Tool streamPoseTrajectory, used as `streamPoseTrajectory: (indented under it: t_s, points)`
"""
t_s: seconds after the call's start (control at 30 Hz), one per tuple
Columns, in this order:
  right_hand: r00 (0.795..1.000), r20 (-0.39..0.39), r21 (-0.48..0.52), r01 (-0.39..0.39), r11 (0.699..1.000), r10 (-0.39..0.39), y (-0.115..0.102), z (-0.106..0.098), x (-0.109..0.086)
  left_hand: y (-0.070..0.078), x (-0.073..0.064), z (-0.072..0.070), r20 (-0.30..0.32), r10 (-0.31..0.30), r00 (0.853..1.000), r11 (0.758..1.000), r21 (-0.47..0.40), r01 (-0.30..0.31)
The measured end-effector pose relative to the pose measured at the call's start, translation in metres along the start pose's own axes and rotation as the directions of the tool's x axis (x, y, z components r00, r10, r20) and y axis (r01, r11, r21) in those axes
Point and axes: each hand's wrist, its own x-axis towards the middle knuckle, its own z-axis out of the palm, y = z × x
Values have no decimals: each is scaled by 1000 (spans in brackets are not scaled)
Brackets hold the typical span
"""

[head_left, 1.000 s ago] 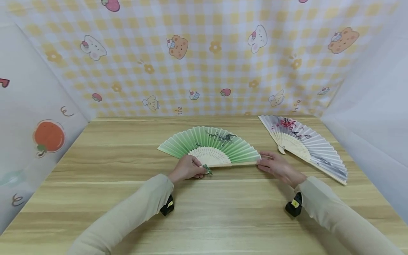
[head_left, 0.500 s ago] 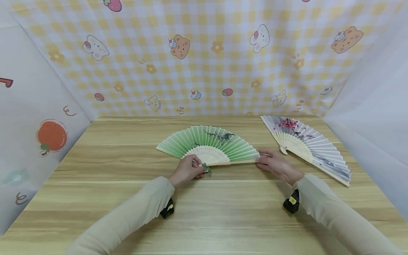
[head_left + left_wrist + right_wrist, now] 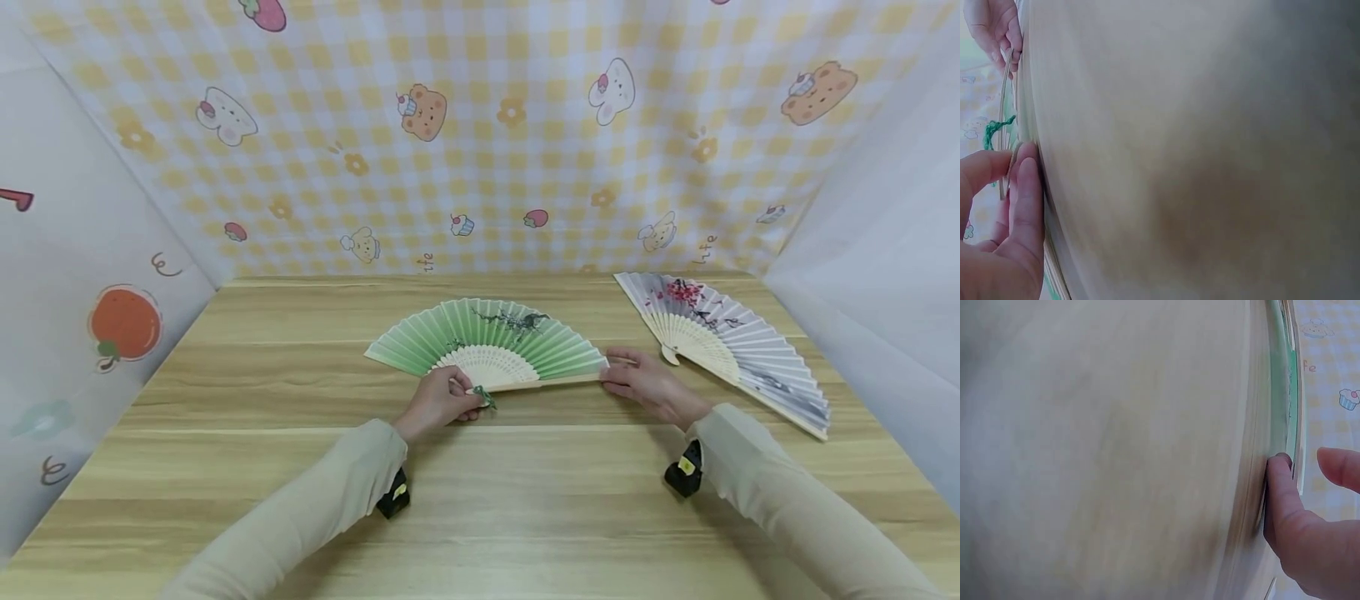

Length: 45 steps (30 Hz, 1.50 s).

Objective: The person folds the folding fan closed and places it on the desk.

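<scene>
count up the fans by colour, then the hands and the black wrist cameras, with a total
Green fan: 1
Grey-and-white fan: 1
Hands: 2, left hand and right hand
Black wrist cameras: 2, left camera and right camera
Total: 6

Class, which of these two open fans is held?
The green fan, pinched near its pivot by the left grip; the grey fan lies untouched, farther right.

Left hand — pinching, right hand — outstretched
</scene>
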Motion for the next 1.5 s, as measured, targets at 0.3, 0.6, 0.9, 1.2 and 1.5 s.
streamPoseTrajectory:
  t_s: [0.3, 0.6, 0.9, 1.2, 1.5]
  points:
    - [1000, -12, -6, -13, 1000, 13, -1, -3, 0, 0, -4, -15, 7, 84, 996, 986, 147, -84]
    - [1000, -10, -12, -10, 1000, 10, 0, -4, 1, -6, -3, -47, 40, 224, 974, 953, 202, -227]
    - [1000, -10, -23, -5, 1000, 5, 2, -7, 4, -12, 4, -79, 38, 318, 947, 905, 286, -315]
    - [999, -36, -13, -18, 1000, 18, 3, -7, 7, -28, 15, -107, -64, 286, 956, 921, 293, -256]
    - [998, -54, -43, -26, 999, 24, 4, -8, 9, -39, 24, -119, -114, 286, 951, 919, 314, -238]
